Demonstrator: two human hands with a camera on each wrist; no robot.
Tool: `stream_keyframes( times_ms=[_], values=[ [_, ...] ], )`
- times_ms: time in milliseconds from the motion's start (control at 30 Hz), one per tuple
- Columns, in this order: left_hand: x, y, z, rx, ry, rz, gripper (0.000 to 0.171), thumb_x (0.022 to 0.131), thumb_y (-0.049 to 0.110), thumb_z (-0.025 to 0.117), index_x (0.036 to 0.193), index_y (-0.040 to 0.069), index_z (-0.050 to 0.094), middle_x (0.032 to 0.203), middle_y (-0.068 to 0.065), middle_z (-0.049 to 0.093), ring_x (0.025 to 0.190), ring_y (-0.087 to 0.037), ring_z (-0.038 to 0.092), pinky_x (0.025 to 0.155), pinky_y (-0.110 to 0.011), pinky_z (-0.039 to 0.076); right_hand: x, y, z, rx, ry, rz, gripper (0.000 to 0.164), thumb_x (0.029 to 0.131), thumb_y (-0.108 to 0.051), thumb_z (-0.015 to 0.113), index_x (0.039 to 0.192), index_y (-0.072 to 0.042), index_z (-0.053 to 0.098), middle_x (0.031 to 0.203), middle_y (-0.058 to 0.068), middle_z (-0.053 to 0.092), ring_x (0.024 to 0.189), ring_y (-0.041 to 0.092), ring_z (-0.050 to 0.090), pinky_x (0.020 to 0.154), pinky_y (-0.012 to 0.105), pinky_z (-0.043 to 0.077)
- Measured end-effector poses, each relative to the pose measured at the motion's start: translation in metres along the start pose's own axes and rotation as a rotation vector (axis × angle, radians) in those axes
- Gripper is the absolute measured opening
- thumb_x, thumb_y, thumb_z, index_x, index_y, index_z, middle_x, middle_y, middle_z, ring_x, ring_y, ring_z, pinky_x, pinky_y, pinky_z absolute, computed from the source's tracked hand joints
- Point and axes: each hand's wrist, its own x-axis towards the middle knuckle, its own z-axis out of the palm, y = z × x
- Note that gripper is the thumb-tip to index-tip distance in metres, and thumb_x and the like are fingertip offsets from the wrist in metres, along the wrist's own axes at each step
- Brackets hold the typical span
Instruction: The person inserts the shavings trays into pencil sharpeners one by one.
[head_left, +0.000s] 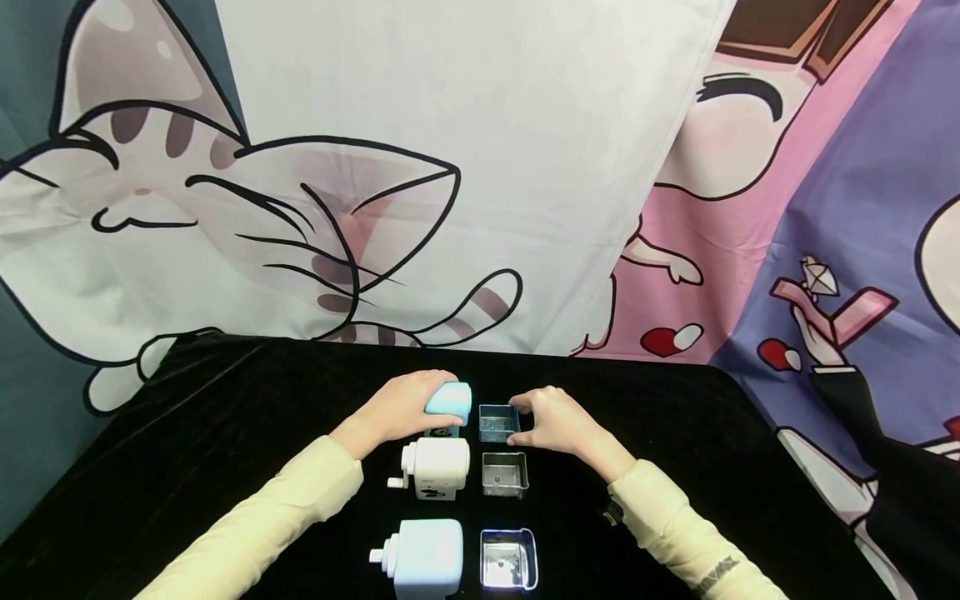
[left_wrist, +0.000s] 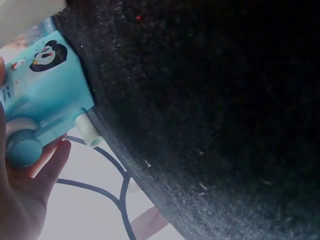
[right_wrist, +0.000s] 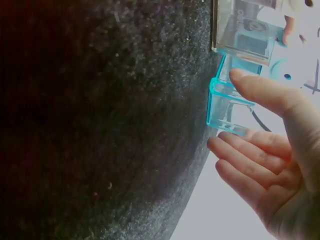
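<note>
My left hand point(head_left: 408, 406) grips a light-blue crank pencil sharpener point(head_left: 450, 402) at the far end of a row of sharpeners. In the left wrist view the blue sharpener point(left_wrist: 55, 85) shows a cartoon sticker and its crank with a white knob. My right hand point(head_left: 558, 423) holds a clear blue shavings drawer point(head_left: 497, 423) by its two sides, just right of that sharpener. Seen from the right wrist, the thumb lies at one side of the blue drawer point(right_wrist: 225, 107) and the fingers at the other.
Nearer to me stand a white crank sharpener point(head_left: 441, 467) and a pale-blue sharpener point(head_left: 427, 557). Right of them lie a smoky clear drawer point(head_left: 505, 492) and a clear drawer with a bluish rim point(head_left: 508, 585). A black cloth point(head_left: 262, 400) covers the table, with a cartoon curtain point(head_left: 480, 208) behind.
</note>
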Motion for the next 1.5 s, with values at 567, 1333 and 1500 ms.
stream_keyframes(
  times_ms=[567, 1333, 1500],
  values=[
    [0.0008, -0.0016, 0.0021, -0.033, 0.015, 0.033, 0.057, 0.077, 0.052, 0.064, 0.117, 0.012, 0.053, 0.104, -0.001, 0.06, 0.083, -0.012, 0.051, 0.074, -0.033, 0.048, 0.0037, -0.0027, 0.0013, 0.037, -0.017, 0.071, 0.053, 0.062, -0.039, 0.077, 0.103, -0.006, 0.066, 0.088, 0.005, 0.07, 0.078, 0.007, 0.062, 0.072, 0.029, 0.052],
    [-0.0001, -0.0026, 0.0047, 0.002, 0.035, 0.055, 0.058, 0.078, 0.052, 0.064, 0.117, 0.011, 0.053, 0.106, -0.003, 0.06, 0.083, -0.012, 0.052, 0.072, -0.033, 0.048, 0.0028, -0.0051, 0.0006, 0.09, -0.034, 0.087, 0.054, 0.065, -0.034, 0.077, 0.107, -0.004, 0.064, 0.091, 0.007, 0.07, 0.079, 0.008, 0.062, 0.071, 0.029, 0.052],
    [0.0001, -0.0014, 0.005, 0.0, 0.033, 0.049, 0.058, 0.078, 0.052, 0.064, 0.117, 0.011, 0.053, 0.106, -0.002, 0.06, 0.082, -0.012, 0.051, 0.072, -0.032, 0.048, 0.0018, -0.0044, 0.0003, 0.096, -0.036, 0.088, 0.052, 0.065, -0.034, 0.077, 0.106, -0.004, 0.065, 0.09, 0.006, 0.07, 0.079, 0.008, 0.062, 0.071, 0.029, 0.052]
  ],
)
